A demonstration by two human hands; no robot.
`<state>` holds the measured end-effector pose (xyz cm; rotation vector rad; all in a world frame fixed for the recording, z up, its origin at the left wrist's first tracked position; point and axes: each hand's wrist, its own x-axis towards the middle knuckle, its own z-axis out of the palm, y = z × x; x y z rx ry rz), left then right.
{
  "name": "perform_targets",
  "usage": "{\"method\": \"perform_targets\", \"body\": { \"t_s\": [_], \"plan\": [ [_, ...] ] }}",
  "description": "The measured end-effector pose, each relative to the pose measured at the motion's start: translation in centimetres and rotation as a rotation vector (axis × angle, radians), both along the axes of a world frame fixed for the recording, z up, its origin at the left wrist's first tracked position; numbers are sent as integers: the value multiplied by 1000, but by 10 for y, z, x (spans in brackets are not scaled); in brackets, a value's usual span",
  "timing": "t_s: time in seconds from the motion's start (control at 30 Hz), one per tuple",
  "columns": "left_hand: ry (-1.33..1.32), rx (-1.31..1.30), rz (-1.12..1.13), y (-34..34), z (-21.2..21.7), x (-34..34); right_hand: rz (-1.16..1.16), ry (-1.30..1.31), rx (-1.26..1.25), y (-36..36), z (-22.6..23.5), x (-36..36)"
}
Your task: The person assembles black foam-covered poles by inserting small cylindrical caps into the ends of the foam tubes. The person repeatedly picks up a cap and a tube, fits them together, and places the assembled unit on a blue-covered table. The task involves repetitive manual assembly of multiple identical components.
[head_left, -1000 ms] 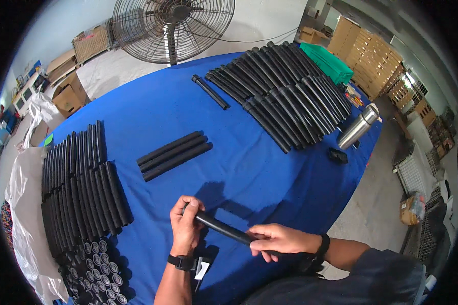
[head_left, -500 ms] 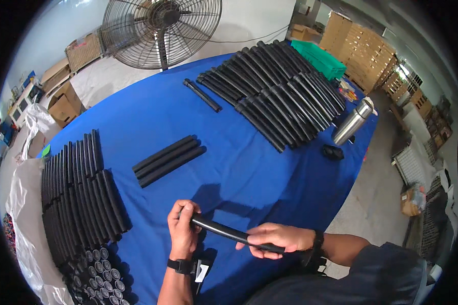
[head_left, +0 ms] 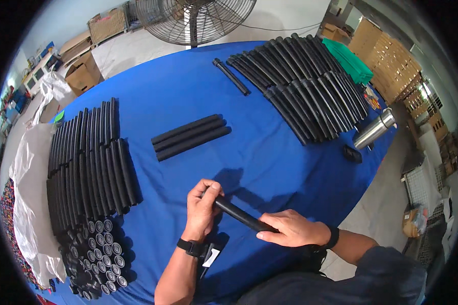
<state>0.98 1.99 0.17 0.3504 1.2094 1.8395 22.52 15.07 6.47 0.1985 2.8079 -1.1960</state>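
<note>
A black tube (head_left: 239, 214) is held slantwise between my hands over the near part of the blue-covered table. My left hand (head_left: 202, 206) is closed round its upper left end, thumb and fingers pinching there. My right hand (head_left: 292, 229) grips the lower right end, its thumb along the tube, and hides that end. Beside my left wrist lies a small dark object with a white label (head_left: 211, 257), partly hidden. Beyond my hands, three black tubes (head_left: 191, 137) lie side by side on the cloth.
Rows of black tubes (head_left: 89, 162) and many round grey-faced caps (head_left: 106, 249) sit at the left. Capped tubes (head_left: 305, 86) are stacked at the far right, near a green crate (head_left: 348, 61) and a steel flask (head_left: 375, 129). A large fan (head_left: 196, 20) stands behind the table.
My view has shifted, so the table things appear further right and higher. My right hand has turned and now closes over the tube's end; my left hand still grips the other end.
</note>
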Motion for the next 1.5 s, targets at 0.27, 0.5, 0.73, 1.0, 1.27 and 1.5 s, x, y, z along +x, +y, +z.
{"method": "perform_targets", "body": {
  "t_s": [0.27, 0.5, 0.73, 1.0, 1.27, 1.5],
  "plan": [
    [-64, 211, -4, -3, -2, -1, -298, 290, 443, 89, -10, -31],
    [32, 120, -136, 3, -6, -4, -518, 84, 942, 213, -44, -75],
    [5, 95, -135, 1, -8, -5, -540, -60, 975, 210, -44, -92],
    [18, 90, -135, 2, -10, -4, -461, -9, 1000, 212, -41, -87],
    [-8, 92, -137, 3, -13, -5, -509, -28, 1048, 220, -46, -89],
    [-1, 99, -146, 2, -15, -7, -477, 31, 1064, 215, -45, -88]
  ]
}}
